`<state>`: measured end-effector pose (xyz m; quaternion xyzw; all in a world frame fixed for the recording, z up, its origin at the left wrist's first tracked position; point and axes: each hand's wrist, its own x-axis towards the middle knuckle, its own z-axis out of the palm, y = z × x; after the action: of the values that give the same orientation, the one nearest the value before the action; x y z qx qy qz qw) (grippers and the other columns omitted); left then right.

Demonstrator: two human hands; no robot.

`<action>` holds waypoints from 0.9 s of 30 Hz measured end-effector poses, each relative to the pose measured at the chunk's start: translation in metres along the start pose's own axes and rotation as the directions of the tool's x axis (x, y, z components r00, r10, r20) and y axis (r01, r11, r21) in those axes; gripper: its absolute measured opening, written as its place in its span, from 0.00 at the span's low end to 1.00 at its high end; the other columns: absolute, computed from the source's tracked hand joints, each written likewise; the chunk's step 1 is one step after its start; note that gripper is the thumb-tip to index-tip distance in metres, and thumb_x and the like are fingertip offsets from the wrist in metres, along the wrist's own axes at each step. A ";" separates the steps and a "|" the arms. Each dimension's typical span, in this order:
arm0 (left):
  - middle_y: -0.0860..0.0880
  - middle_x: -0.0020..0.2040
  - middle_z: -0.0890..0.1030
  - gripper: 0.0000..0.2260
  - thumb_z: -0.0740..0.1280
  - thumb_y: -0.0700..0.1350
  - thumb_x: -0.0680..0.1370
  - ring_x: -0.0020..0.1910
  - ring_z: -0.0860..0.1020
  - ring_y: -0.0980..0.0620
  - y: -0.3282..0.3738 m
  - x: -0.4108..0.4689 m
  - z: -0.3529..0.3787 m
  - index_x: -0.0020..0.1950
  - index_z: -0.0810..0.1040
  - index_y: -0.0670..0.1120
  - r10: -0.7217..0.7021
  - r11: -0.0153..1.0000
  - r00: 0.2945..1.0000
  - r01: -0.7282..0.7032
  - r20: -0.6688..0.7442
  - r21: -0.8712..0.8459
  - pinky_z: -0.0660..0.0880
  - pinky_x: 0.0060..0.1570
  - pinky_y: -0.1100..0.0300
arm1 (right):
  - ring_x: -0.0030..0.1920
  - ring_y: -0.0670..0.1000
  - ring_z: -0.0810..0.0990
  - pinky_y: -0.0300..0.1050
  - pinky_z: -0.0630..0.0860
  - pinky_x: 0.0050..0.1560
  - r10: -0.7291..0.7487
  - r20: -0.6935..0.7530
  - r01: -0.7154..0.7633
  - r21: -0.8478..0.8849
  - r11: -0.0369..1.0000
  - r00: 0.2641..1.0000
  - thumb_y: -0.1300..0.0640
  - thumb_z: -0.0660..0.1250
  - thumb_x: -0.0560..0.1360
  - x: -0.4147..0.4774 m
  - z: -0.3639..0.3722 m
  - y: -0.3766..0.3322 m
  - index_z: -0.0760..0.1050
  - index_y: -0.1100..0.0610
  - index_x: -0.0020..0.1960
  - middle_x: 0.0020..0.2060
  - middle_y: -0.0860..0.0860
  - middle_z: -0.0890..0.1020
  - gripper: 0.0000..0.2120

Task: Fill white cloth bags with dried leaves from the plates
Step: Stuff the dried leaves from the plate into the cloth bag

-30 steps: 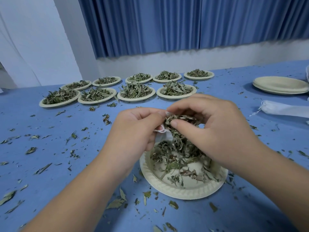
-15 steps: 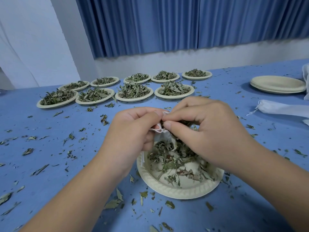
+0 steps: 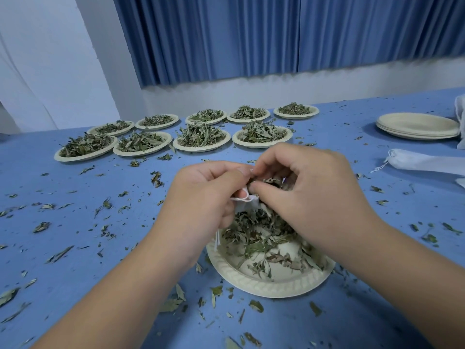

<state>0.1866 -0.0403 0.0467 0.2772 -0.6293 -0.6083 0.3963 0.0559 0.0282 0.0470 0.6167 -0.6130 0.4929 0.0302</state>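
A cream paper plate (image 3: 271, 285) lies close in front of me on the blue table, with dried leaves (image 3: 256, 235) heaped on its far side. Over it my left hand (image 3: 201, 197) pinches the rim of a small white cloth bag (image 3: 247, 204), whose drawstring hangs down at the plate's left. My right hand (image 3: 309, 195) is curled over the bag's mouth, its fingertips pinching dried leaves there. Both hands hide most of the bag.
Several leaf-filled plates (image 3: 201, 137) stand in two rows at the back left. A stack of empty plates (image 3: 417, 125) sits at the far right, with another white cloth bag (image 3: 425, 162) lying in front of it. Loose leaf bits (image 3: 105, 205) litter the table.
My right hand has drawn closer to my left at the bag's mouth, and the clump of leaves it held up is now mostly out of sight.
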 end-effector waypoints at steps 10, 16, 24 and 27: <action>0.49 0.25 0.71 0.08 0.65 0.37 0.79 0.16 0.71 0.58 0.001 0.000 -0.001 0.42 0.83 0.41 -0.008 1.000 0.998 0.008 -0.065 0.006 0.55 0.20 0.68 | 0.39 0.52 0.83 0.53 0.80 0.47 0.093 0.197 -0.144 0.264 0.954 0.976 0.60 0.75 0.69 0.005 -0.007 0.008 0.82 0.47 0.41 0.38 0.45 0.85 0.08; 0.47 0.26 0.70 0.09 0.65 0.35 0.78 0.15 0.67 0.58 0.003 -0.002 0.002 0.42 0.83 0.39 -0.003 1.000 0.998 0.003 -0.061 -0.005 0.61 0.18 0.70 | 0.35 0.48 0.81 0.45 0.80 0.41 0.099 0.130 -0.129 0.245 0.961 0.986 0.59 0.77 0.67 0.007 -0.006 0.011 0.80 0.50 0.37 0.35 0.46 0.83 0.07; 0.47 0.26 0.71 0.08 0.65 0.35 0.78 0.15 0.64 0.58 0.005 -0.003 0.004 0.42 0.83 0.38 -0.006 1.000 0.997 0.004 -0.074 -0.021 0.64 0.18 0.71 | 0.38 0.47 0.82 0.45 0.79 0.43 0.090 0.149 -0.130 0.291 0.948 0.985 0.58 0.76 0.67 0.006 -0.005 0.010 0.84 0.48 0.39 0.36 0.46 0.84 0.05; 0.47 0.25 0.71 0.08 0.65 0.34 0.78 0.15 0.66 0.58 0.005 -0.003 0.002 0.42 0.82 0.38 -0.003 0.999 0.997 0.000 -0.080 -0.041 0.65 0.18 0.71 | 0.43 0.47 0.83 0.46 0.80 0.49 0.042 0.201 -0.106 0.322 0.941 0.979 0.63 0.74 0.70 0.009 -0.009 0.009 0.84 0.49 0.44 0.41 0.46 0.82 0.09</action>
<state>0.1872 -0.0363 0.0516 0.2937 -0.6002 -0.6096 0.4264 0.0414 0.0250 0.0519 0.6338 -0.5444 0.5282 -0.1513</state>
